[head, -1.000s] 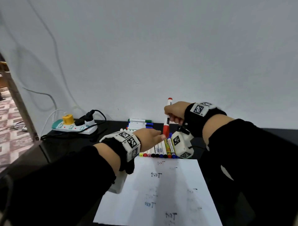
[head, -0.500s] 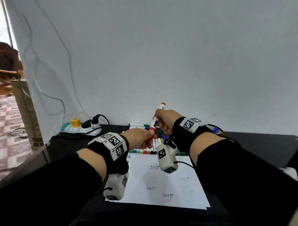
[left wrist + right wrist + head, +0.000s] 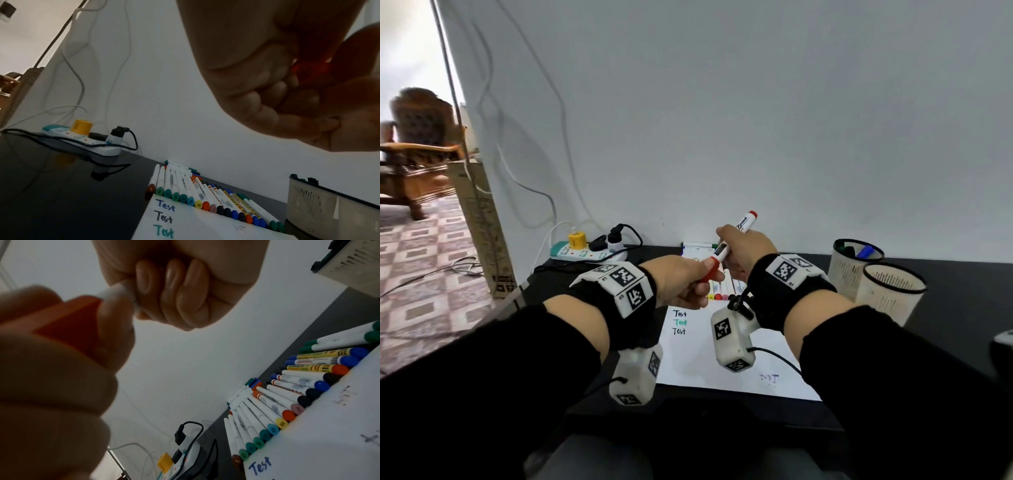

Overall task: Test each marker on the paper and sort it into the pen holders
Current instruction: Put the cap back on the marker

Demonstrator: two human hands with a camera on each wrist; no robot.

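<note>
At the frame's centre-left in the head view, the left hand [image 3: 685,281] pinches the red cap [image 3: 708,270] of a whiteboard marker [image 3: 734,236], fingers curled tight around it. Just to its right, the right hand [image 3: 748,250] is fisted round the white barrel, the marker tilting up toward the upper right. Below lie the paper [image 3: 698,356] with "Test" lines and a row of markers [image 3: 216,199]; at right stand two mesh pen holders [image 3: 890,291] on the desk [image 3: 962,284]. The marker looks light, rigid and smooth; gripping mid-barrel and pulling the cap straight along the axis seems soundest.
</note>
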